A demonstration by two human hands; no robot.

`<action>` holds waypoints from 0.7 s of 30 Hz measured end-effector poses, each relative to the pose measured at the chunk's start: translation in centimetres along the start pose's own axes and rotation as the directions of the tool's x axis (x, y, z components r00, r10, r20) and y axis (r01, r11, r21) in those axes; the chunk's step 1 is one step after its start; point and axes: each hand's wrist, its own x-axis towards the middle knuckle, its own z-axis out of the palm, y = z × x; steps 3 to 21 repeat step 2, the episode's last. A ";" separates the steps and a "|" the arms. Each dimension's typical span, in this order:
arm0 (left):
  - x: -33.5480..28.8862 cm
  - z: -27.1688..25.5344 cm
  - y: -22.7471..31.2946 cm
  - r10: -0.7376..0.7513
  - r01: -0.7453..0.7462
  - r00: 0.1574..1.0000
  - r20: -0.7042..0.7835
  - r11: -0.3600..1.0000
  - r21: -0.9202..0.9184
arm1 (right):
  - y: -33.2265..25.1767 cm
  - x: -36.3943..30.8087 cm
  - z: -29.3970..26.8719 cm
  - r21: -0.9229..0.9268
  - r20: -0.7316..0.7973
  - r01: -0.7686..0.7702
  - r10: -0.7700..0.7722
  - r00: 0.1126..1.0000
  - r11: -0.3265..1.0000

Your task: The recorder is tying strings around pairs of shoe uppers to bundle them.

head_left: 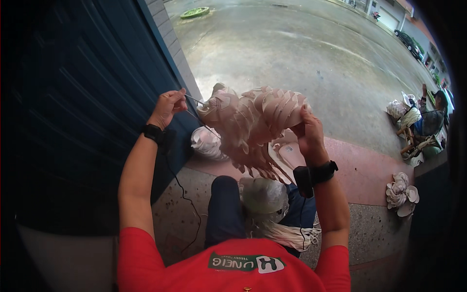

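In front of my chest hangs a thick bundle of pale pink-beige shoe uppers, nested in rows. My right hand grips the bundle's right end, thumb on top. At its left end, a thin cord stretches to my left hand, which is closed in a pinch on it. The cord's other strand slants down toward the bundle. Below the bundle, a clear plastic bag sits between my knees, and a bunch of white cords lies near it. The bag's contents are hard to make out.
A dark blue door stands close on my left, with a pale bundle on the floor beside it. Another bundle lies at the right. Farther right sits a person among more bundles. Black cables run down from my wrist devices.
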 end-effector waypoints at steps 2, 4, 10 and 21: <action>-1.1 -0.5 -2.0 -0.136 0.137 0.991 -0.014 0.990 0.033 | -0.4 0.5 0.9 -0.014 -0.003 -0.059 0.059 0.998 0.998; -1.1 -0.5 -2.0 -0.136 0.137 0.991 -0.014 0.990 0.033 | -0.4 0.5 0.9 -0.014 -0.003 -0.059 0.059 0.998 0.998; -1.1 -0.5 -2.0 -0.136 0.137 0.991 -0.014 0.990 0.033 | -0.4 0.5 0.9 -0.014 -0.003 -0.059 0.059 0.998 0.998; -1.1 -0.5 -2.0 -0.136 0.137 0.991 -0.014 0.990 0.033 | -0.4 0.5 0.9 -0.014 -0.003 -0.059 0.059 0.998 0.998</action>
